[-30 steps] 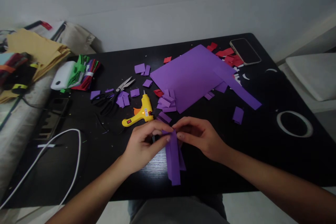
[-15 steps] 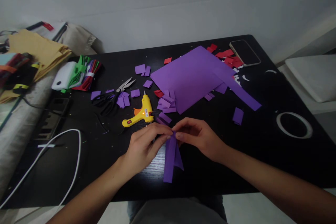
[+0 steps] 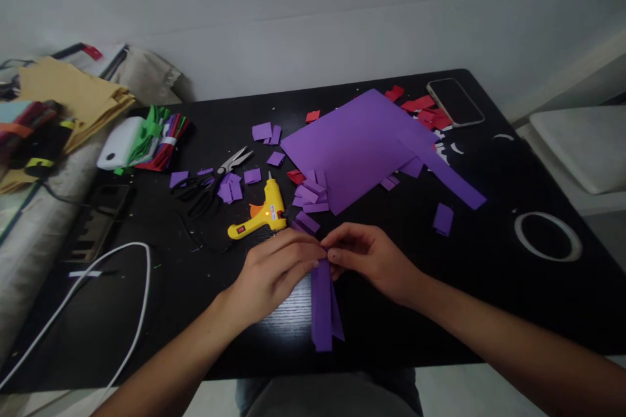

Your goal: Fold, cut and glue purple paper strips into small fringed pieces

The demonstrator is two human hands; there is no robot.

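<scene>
Both hands meet at the front middle of the black table (image 3: 489, 287). My left hand (image 3: 271, 273) and my right hand (image 3: 372, 257) pinch the top end of a bundle of purple foam strips (image 3: 323, 309), which hangs down towards me over the table. Fingers of both hands are closed on the strips. Just beyond my hands lies a yellow glue gun (image 3: 261, 212). A large purple foam sheet (image 3: 357, 143) lies further back, with small cut purple pieces (image 3: 310, 192) at its near corner.
Black-handled scissors (image 3: 210, 179) and purple scraps lie left of the glue gun. Red scraps (image 3: 423, 111) and a phone (image 3: 454, 101) sit at the back right. Coloured foam rolls (image 3: 159, 133) stand back left. A white cable (image 3: 122, 287) loops front left; a white ring (image 3: 548, 234) lies right.
The hanging ends of the purple strips have swung slightly and now hang a little lower and straighter. Both hands stay pinched on the top end, almost in the same place.
</scene>
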